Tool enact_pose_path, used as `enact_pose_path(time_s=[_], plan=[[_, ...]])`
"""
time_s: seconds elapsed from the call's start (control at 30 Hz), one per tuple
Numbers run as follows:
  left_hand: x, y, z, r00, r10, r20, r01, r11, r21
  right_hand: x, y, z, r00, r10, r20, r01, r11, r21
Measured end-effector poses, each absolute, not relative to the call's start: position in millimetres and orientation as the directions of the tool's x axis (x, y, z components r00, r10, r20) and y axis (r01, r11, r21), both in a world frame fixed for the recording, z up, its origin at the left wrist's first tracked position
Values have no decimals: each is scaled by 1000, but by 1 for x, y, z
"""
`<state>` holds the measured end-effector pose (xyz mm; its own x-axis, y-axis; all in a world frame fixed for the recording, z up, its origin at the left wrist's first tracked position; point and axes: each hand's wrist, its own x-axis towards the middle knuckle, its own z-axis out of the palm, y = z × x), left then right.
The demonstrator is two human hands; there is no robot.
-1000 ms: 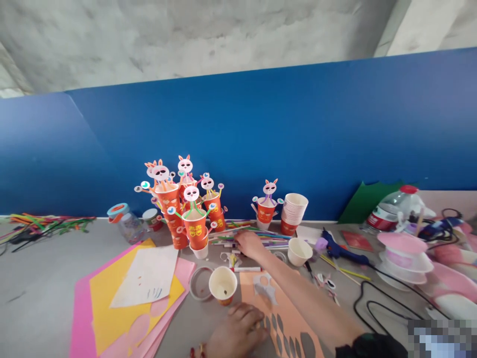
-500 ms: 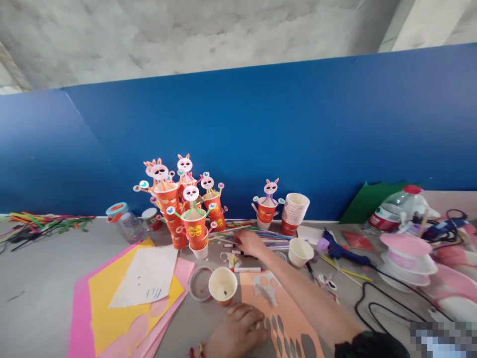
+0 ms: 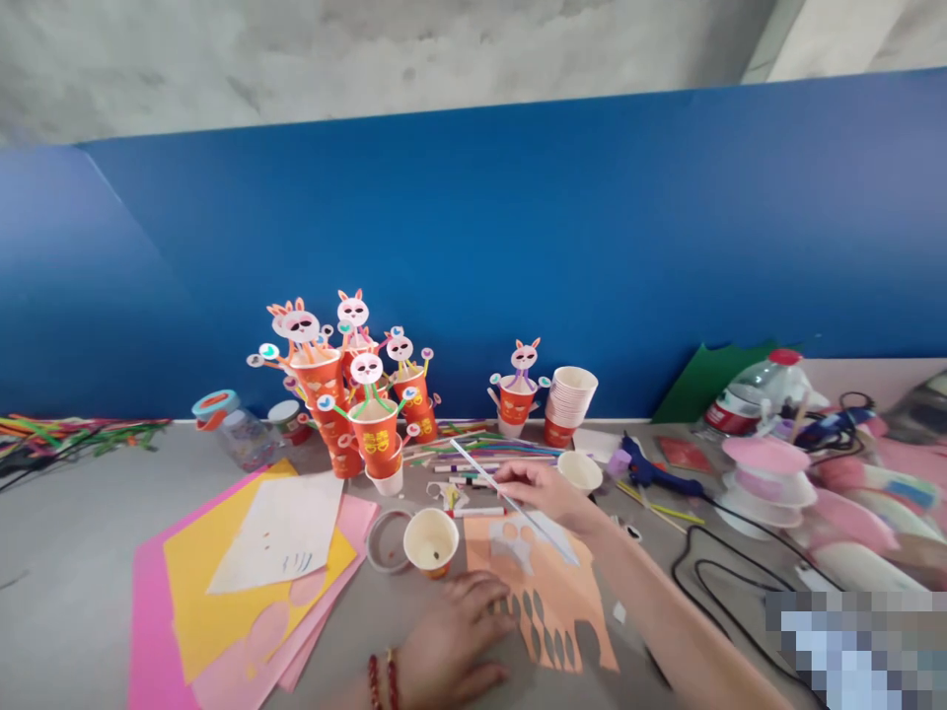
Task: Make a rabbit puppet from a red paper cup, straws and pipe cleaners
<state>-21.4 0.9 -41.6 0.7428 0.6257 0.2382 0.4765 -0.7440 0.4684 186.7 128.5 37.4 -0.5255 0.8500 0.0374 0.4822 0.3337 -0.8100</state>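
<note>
My right hand (image 3: 546, 491) is raised a little over the table, pinching a thin pale straw (image 3: 510, 499) that slants from upper left to lower right. Beneath it lies an orange paper sheet (image 3: 551, 600) with leaf-shaped holes cut out. My left hand (image 3: 453, 641) rests flat on the table at the sheet's left edge, fingers lying spread on it. An open paper cup (image 3: 430, 541) stands just above the left hand, beside a tape ring (image 3: 380, 542). A pile of coloured straws (image 3: 480, 455) lies behind the right hand.
Orange cups with bunny figures (image 3: 353, 394) cluster at the back by the blue wall, with a cup stack (image 3: 566, 402). Pink and yellow paper sheets (image 3: 244, 572) lie left. A blue glue gun (image 3: 651, 471), black cable (image 3: 721, 582), a bottle (image 3: 755, 399) and pink bowls (image 3: 765, 473) crowd the right.
My right hand has drawn back from the straw pile toward me, lifting one pale straw over the orange sheet. The left hand stays on the sheet's edge. The view has shifted slightly.
</note>
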Motion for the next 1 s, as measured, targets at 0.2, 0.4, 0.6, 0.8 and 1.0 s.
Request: enact_pose_path(time_s=[0.2,0.4,0.6,0.8,1.0], plan=[[-16,-13,-14,610,742,278,169,-465,869,207,52,42,-548,817,-181,-163,-316,-935],[-15,-7,23,400,908,124,-90,-96,991,195,21,33,-635,723,-273,-229,-513,-827],[-13,0,49,238,969,63,-94,-42,995,181,18,32,-681,699,-219,-284,-527,-801],[-16,-7,35,133,990,46,-215,-17,976,178,16,34,-690,696,-200,-314,-537,-783],[-18,-14,27,96,993,63,-260,-36,965,176,15,29,-700,693,-171,-346,-539,-768]])
